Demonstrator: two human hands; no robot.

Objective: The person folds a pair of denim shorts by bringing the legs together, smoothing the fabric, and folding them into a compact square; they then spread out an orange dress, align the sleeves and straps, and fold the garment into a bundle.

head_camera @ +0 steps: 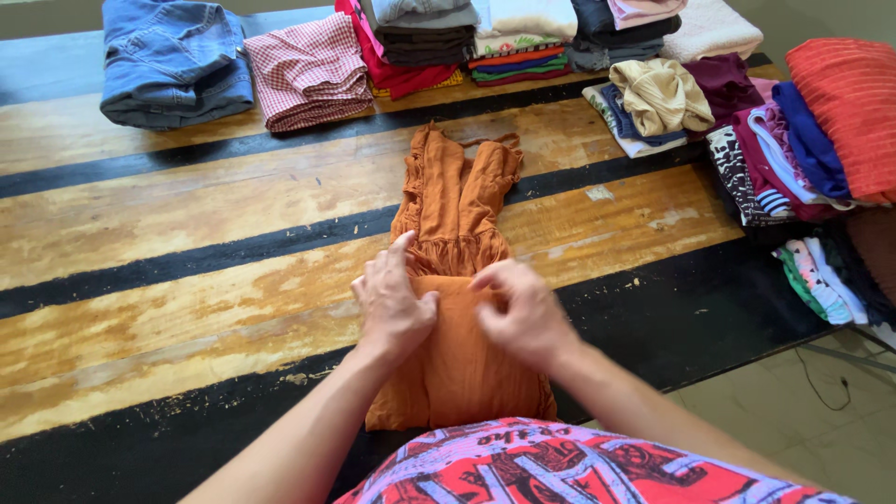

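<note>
Fold step in progress: orange garment (455, 280) lies centre frame on the counter (168, 252). Left hand (394, 301) presses flat, grip wide; right hand (523, 313) pinches the folded edge. Next move calls for an aligned, smoothed fold.

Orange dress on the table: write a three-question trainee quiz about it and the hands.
1. True or false: both hands rest on the orange dress.
2. Which folded item lies at the table's far left? A) blue jeans B) orange dress C) beige top
3. Fill in: the dress's straps point ____ from the person.

Key: 1 true: the left hand and right hand press its folded lower part. 2 A, the blue jeans. 3 away.
</note>
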